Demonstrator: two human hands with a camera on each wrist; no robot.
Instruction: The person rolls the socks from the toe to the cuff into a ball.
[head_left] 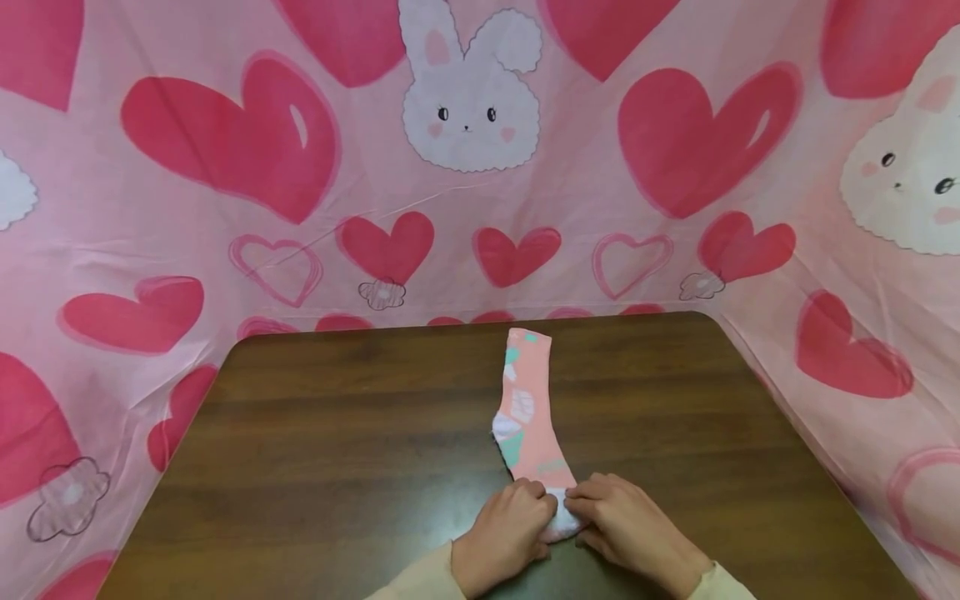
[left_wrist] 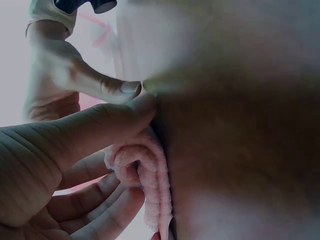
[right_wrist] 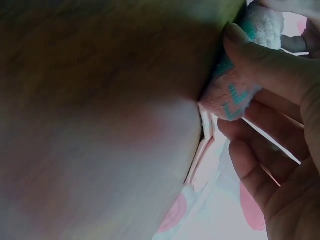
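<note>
On sock [head_left: 534, 417], both hands [head_left: 506, 529] [head_left: 637, 527], fingers [head_left: 531, 492] curled

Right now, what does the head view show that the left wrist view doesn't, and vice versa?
Only head: the cuff and white heel of the sock, and the bunny on the backdrop.

Only left wrist: the sock's rolled end from the side, as a pink coil, plus a dark object at the top edge, too cropped to identify.

Both: the left hand, the right hand, part of the sock between them, and the table, blurred in the wrist view.
</note>
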